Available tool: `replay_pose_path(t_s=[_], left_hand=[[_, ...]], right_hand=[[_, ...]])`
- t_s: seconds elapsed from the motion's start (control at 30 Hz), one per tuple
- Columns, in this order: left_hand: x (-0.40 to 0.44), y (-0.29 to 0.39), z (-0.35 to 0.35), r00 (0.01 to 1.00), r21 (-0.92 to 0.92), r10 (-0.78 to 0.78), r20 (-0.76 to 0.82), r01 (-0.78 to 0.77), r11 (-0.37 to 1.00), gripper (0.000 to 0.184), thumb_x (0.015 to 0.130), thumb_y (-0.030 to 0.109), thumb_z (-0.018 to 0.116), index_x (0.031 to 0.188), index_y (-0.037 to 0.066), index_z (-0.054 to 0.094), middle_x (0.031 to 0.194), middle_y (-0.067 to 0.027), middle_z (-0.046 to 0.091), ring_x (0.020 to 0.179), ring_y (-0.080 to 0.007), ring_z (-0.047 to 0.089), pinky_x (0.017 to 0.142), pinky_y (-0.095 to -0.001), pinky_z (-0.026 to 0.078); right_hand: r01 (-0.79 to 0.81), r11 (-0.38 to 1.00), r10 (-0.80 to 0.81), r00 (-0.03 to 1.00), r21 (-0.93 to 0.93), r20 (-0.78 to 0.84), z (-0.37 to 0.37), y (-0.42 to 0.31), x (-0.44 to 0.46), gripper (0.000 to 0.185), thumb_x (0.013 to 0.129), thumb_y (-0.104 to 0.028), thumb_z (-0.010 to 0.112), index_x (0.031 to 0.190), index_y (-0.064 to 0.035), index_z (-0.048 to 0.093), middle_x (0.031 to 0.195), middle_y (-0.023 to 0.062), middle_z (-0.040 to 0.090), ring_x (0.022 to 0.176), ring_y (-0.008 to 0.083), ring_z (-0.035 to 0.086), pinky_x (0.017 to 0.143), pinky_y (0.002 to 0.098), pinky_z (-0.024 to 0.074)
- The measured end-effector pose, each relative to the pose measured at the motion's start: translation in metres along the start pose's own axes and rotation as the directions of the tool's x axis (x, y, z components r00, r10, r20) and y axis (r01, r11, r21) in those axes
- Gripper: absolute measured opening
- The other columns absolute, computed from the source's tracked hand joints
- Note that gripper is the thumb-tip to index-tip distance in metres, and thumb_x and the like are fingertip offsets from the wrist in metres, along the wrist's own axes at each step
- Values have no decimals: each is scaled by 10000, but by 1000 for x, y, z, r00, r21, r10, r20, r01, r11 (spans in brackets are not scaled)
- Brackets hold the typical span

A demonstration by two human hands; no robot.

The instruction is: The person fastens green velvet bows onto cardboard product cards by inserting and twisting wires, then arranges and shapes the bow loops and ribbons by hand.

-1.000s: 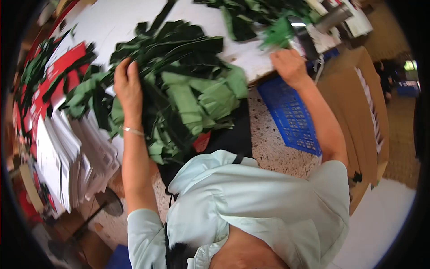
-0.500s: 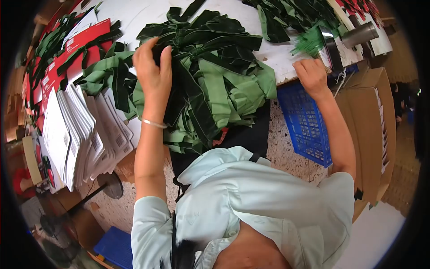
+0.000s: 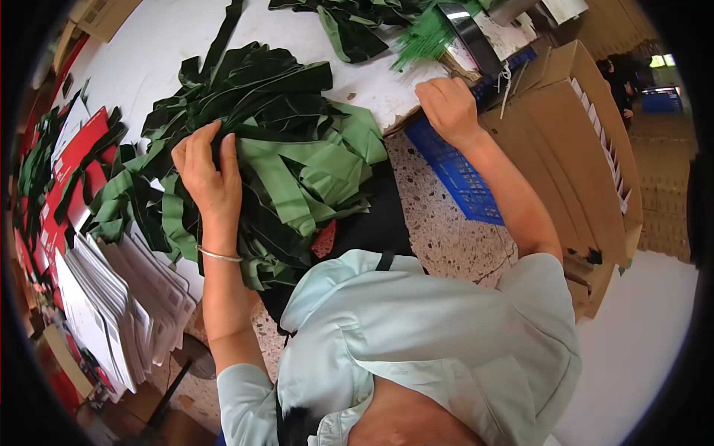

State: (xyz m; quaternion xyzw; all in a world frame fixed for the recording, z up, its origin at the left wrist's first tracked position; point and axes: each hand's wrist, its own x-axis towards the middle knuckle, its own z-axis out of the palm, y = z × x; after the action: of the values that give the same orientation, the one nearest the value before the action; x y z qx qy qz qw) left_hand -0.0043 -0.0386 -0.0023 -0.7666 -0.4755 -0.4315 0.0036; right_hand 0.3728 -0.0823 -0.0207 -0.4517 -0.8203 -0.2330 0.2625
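A large heap of dark green velvet ribbons with lighter green backs [image 3: 297,171] hangs over the near table edge onto the lap. My left hand [image 3: 212,171], with a bangle at the wrist, lies on the heap's left part, its thumb and bent fingers closing on a ribbon there. My right hand [image 3: 450,111] is at the table edge on the right, fingers curled together; whatever they hold, if anything, is hidden. Just beyond it a bundle of thin green strands [image 3: 424,37] lies beside a black-edged holder [image 3: 470,37].
Stacked white cards [image 3: 111,305] and red cards with ribbons [image 3: 74,178] stand at the left. More green ribbons [image 3: 349,30] lie at the far side of the white table [image 3: 141,52]. A blue crate [image 3: 461,178] and a cardboard box [image 3: 558,141] are at the right.
The view has turned, so the table and its contents sit further left. My left hand stays on the ribbons, with its thumb and fingertips closer together; my right hand stays curled near the green strands.
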Motion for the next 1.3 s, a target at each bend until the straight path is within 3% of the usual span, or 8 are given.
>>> replay_pose_path(t_s=[0.33,0.6,0.7,0.8,0.87,0.97,1.17,1.3], left_hand=[[-1,2,0,1000,9,-12,7,12,1000,248,845,43,695,1084,44,631,1007,-79,646,951,-270,544,848,-353,438],[1,-3,-3,999,-44,-36,-11,35,998,249,808,58,728,1044,37,650,955,-84,639,914,-268,547,828,-346,447],[5,-5,-12,999,-112,-35,30,38,993,281,772,51,744,1035,39,646,964,-93,638,913,-277,546,821,-359,457],[6,-8,-20,998,-135,-21,64,29,990,341,744,31,743,1066,43,633,1014,-92,645,956,-296,549,842,-370,462],[7,-10,-20,997,-135,6,74,4,991,348,735,18,739,1065,44,633,1021,-84,644,953,-297,545,838,-373,464],[7,-14,-17,996,-128,-3,85,14,992,351,733,11,732,1069,53,639,1023,-71,644,939,-287,537,821,-357,463],[6,-21,-26,984,-240,-71,166,110,965,312,779,45,720,1081,50,641,1054,-70,645,980,-269,537,866,-349,448],[9,-25,-26,971,-278,-105,214,163,947,284,788,57,728,1062,48,651,1044,-63,651,983,-252,547,877,-335,441]], right_hand=[[-34,999,36,996,24,-86,0,-2,13,178,765,-23,656,941,-27,628,835,59,588,729,236,578,652,344,452],[82,996,-73,980,-39,186,6,11,31,170,745,-97,580,907,-90,628,814,47,536,768,223,560,698,337,430],[62,998,-58,989,-27,135,3,1,52,197,737,-95,628,930,-102,665,951,62,620,857,242,599,710,353,460],[196,971,-177,974,137,-139,-6,-37,101,253,713,-74,689,963,-109,680,908,72,656,807,255,644,663,360,502],[329,886,-240,928,327,-285,-20,-84,137,219,728,-91,682,944,-122,676,806,38,622,673,216,610,569,334,479],[443,815,-347,890,375,-297,-30,-141,163,246,745,-165,653,990,-156,640,660,-21,404,550,121,474,484,275,390],[85,803,-95,995,589,-14,53,-123,171,105,804,-97,638,902,-86,601,713,54,552,643,251,599,547,360,478],[7,741,-66,996,671,62,60,-118,170,78,837,-94,632,901,-71,594,700,78,564,654,278,607,553,372,487]])
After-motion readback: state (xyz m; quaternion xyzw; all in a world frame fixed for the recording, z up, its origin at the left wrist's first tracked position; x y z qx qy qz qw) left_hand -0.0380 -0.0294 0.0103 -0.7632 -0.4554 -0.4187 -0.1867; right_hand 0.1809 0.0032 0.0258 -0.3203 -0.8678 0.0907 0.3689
